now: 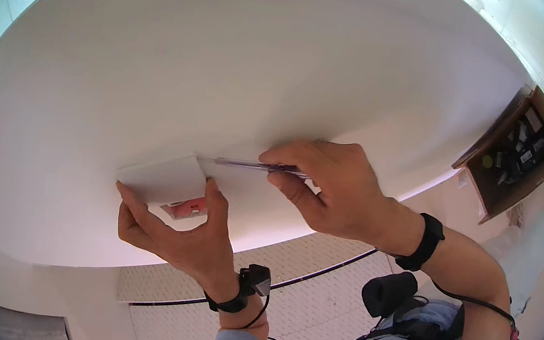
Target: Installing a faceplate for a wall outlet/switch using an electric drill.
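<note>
A small white box (164,178) with a red printed patch (187,209) on its near side is on a broad white tabletop (183,58). My left hand (181,237) grips it from the near side, with the thumb at its right edge and the fingers at its left. In my right hand (336,190), a slim pen-like tool (241,163) is pinched between thumb and fingers. Its thin end points left, close to the box's far right corner; I cannot tell whether it touches. The exact kind of tool is too small to make out.
Beyond the table's right edge stands an open cardboard box (531,156) full of several small dark packages. A dark band (336,260) curves across the patterned floor (199,279) below the table's near edge. Cables run from the devices on both my wrists.
</note>
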Tool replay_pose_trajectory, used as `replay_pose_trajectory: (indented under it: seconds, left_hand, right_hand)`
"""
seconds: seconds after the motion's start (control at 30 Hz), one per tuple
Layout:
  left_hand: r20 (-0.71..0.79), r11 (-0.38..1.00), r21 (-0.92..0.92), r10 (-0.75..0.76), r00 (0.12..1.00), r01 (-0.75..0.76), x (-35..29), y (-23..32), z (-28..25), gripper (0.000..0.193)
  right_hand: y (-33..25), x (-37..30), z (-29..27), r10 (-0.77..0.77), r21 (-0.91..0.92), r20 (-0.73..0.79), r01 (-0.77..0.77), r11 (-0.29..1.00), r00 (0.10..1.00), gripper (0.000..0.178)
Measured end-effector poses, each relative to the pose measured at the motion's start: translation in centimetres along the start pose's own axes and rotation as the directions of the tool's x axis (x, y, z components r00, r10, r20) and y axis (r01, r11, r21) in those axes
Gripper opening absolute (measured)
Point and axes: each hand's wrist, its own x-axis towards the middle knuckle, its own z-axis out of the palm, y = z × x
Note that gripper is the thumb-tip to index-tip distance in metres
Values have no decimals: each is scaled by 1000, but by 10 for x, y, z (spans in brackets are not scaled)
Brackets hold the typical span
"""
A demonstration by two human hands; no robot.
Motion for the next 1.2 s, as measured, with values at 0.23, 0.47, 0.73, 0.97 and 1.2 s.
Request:
replay_pose_trajectory:
  seconds: [0.23,0.47,0.73,0.97,1.2]
  left_hand:
    - [2,1000,28,5,1000,-5,-6,-1,11,107]
    - [-12,999,46,-24,1000,25,-19,-14,17,97]
    - [-45,1000,12,-11,999,12,-27,-21,26,97]
    - [-69,1000,2,24,997,-24,-29,-24,35,98]
    - [-86,999,-2,52,995,-53,-33,-37,41,101]
  right_hand:
    - [8,4,-3,-14,33,25,13,999,1000,16]
    - [14,0,6,-4,-12,99,5,1000,995,16]
    - [19,-1,13,17,-40,132,-12,999,991,23]
    - [21,-1,17,-167,-264,2,161,951,986,21]
    - [20,-9,39,-204,-306,19,200,931,979,25]
